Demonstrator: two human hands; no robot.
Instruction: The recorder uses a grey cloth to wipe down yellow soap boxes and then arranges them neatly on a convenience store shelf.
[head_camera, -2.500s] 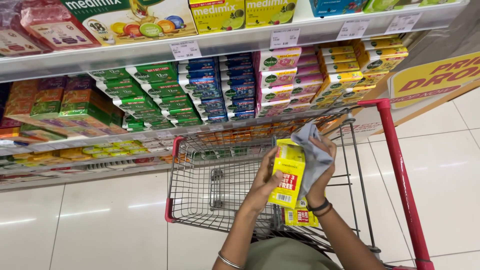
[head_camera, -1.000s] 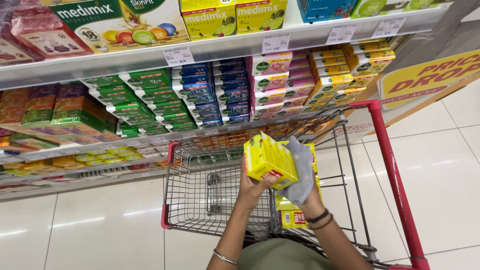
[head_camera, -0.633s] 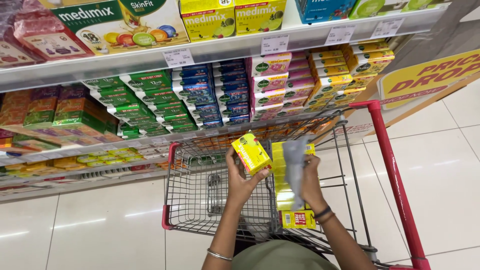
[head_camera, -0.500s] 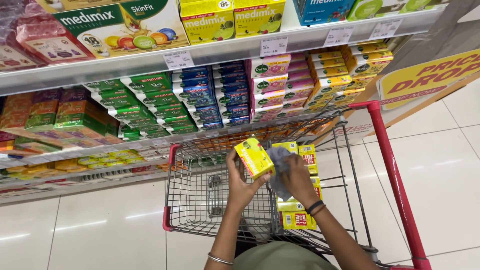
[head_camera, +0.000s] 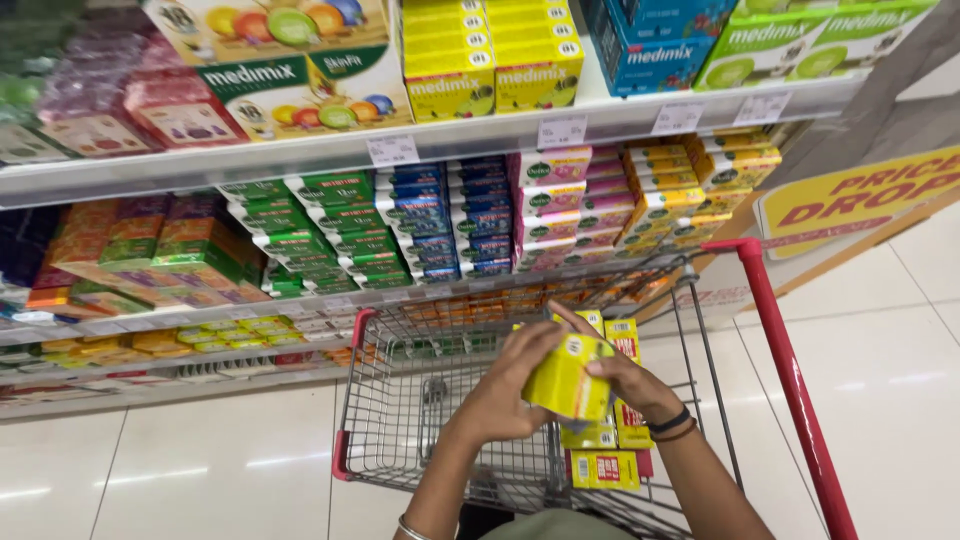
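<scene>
Both hands hold one small yellow box (head_camera: 568, 382) above the wire shopping cart (head_camera: 420, 400). My left hand (head_camera: 505, 388) grips the box from the left, fingers over its top edge. My right hand (head_camera: 628, 385), with dark bands at the wrist, presses against the box's right side. Under and behind the box, several more yellow boxes with red labels (head_camera: 605, 468) stand stacked in the cart's right part.
The cart's red handle bar (head_camera: 790, 385) runs down the right side. Beyond the cart, shop shelves (head_camera: 480, 135) carry rows of green, blue, pink and yellow soap boxes. A yellow sale sign (head_camera: 860, 195) hangs at the right. The floor is pale glossy tile (head_camera: 200, 470).
The yellow box has come down lower over the cart and my right hand has closed onto it. The grey cloth seen earlier in my right hand is no longer visible.
</scene>
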